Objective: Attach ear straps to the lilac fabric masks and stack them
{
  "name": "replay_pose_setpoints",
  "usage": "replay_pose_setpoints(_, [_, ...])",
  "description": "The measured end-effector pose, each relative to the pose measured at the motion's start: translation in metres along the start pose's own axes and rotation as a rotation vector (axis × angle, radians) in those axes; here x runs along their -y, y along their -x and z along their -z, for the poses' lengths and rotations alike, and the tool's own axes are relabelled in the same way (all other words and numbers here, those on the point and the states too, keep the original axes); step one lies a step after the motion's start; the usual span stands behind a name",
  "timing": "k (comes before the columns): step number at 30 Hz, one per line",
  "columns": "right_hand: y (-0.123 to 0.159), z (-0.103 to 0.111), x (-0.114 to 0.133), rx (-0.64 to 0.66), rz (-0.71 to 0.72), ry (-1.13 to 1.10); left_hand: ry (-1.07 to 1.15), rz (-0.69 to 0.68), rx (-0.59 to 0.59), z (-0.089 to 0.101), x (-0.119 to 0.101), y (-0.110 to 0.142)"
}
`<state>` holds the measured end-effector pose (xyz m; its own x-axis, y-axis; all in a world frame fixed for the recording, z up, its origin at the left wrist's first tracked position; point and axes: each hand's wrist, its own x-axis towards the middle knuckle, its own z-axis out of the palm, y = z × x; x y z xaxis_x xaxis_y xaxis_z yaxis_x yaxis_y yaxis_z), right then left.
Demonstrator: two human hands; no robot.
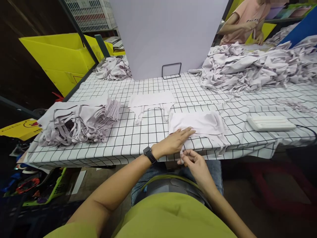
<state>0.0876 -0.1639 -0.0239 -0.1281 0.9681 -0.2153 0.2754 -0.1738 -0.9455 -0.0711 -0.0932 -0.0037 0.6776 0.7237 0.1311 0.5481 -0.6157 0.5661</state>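
Spread on the gridded tablecloth in front of me is a pale pinkish strappy top [201, 122]. My left hand [174, 140], with a dark watch on its wrist, lies flat on the top's lower left part, fingers stretched out. Just below it, at the table's front edge, my right hand [192, 160] pinches one thin strap [182, 155] between thumb and fingers. The other strap [221, 143] hangs loose toward the edge. Left of this garment lies a second top [152, 99], flat with its straps toward me.
A thick stack of folded tops [79, 122] sits at left. A loose garment heap [257, 66] fills the back right. A white corded device [271, 123] lies at right. A pale upright panel [168, 36] and wire stand [171, 71] are behind. Another person [244, 23] works beyond.
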Motion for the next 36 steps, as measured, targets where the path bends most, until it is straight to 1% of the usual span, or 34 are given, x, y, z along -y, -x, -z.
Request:
replay_pose_setpoints(3, [0.014, 0.009, 0.008, 0.083, -0.069, -0.052, -0.094, 0.003, 0.007, -0.005, 0.000, 0.000])
replay_pose_setpoints(7, [0.046, 0.035, 0.023, 0.191, -0.168, -0.032, -0.157, 0.018, -0.007, -0.009, 0.002, 0.000])
replay_pose_setpoints(8, [0.055, 0.042, 0.026, 0.206, -0.209, -0.024, -0.163, 0.018, -0.010, -0.009, 0.002, 0.000])
replay_pose_setpoints(11, [0.077, 0.063, 0.031, 0.195, -0.314, -0.012, -0.169, 0.018, -0.005, -0.009, 0.002, 0.000])
replay_pose_setpoints(14, [0.088, 0.080, 0.032, 0.207, -0.371, -0.016, -0.173, 0.022, -0.003, -0.008, 0.000, -0.001])
replay_pose_setpoints(16, [0.092, 0.089, 0.033, 0.223, -0.383, -0.014, -0.184, 0.024, -0.007, -0.008, 0.000, -0.001])
replay_pose_setpoints(19, [0.096, 0.097, 0.036, 0.218, -0.356, -0.012, -0.200, 0.021, -0.018, -0.009, 0.001, -0.002])
replay_pose_setpoints(23, [0.105, 0.103, 0.045, 0.143, -0.302, -0.043, -0.204, 0.022, -0.036, -0.012, 0.005, -0.002])
replay_pose_setpoints(26, [0.107, 0.104, 0.052, 0.106, -0.298, -0.131, -0.163, 0.036, -0.036, -0.011, 0.005, -0.002])
replay_pose_setpoints(28, [0.103, 0.103, 0.053, 0.090, -0.323, -0.242, -0.087, 0.045, -0.069, -0.007, -0.002, 0.000])
replay_pose_setpoints(30, [0.094, 0.100, 0.051, 0.099, -0.333, -0.346, 0.038, 0.019, -0.152, 0.000, -0.016, 0.004])
replay_pose_setpoints(32, [0.082, 0.095, 0.048, 0.125, -0.334, -0.414, 0.191, -0.055, -0.259, 0.010, -0.037, 0.010])
replay_pose_setpoints(34, [0.069, 0.089, 0.045, 0.136, -0.336, -0.442, 0.318, -0.136, -0.335, 0.019, -0.059, 0.018])
replay_pose_setpoints(36, [0.057, 0.084, 0.041, 0.111, -0.306, -0.431, 0.367, -0.179, -0.354, 0.025, -0.076, 0.024])
